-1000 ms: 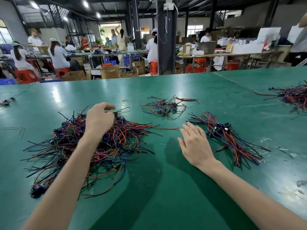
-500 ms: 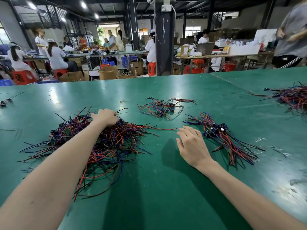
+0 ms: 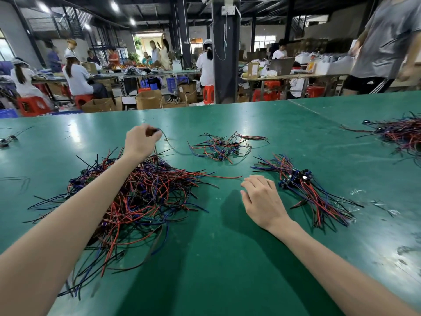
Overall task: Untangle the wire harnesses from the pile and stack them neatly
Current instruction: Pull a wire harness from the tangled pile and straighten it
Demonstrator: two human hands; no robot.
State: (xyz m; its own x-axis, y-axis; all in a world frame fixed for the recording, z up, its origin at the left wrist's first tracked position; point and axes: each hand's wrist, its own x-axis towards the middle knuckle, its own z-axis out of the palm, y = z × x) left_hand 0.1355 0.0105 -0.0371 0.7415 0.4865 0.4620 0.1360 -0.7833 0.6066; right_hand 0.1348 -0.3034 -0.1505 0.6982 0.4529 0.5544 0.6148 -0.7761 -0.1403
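- at the far left edge of the glossy green table (image 3: 227,258) lie a few stray dark wire bits (image 3: 6,140), well apart from both hands.
- the big tangled pile of red, blue and black wire harnesses (image 3: 145,197) sits under my left forearm. it is by far the largest heap near me, so i judge most of the work is left.
- my left hand (image 3: 141,142) is raised over the far edge of that pile, its fingertips pinching one thin dark-ended harness (image 3: 160,132). its wires trail down towards the tangle, so it looks only partly free.
- past the pile, in the middle, a small loose scatter of harnesses (image 3: 223,147) lies spread flat, touching neither hand. i cannot tell whether it counts as sorted.
- my right hand (image 3: 262,199) rests on the table with relaxed fingers, holding nothing, between the pile and the stack.
- just beside it is the tidy stack of harnesses (image 3: 307,190), connectors bunched and wires running one way: the part already done.
- far right, another jumbled heap of wires (image 3: 403,133) waits out of reach.
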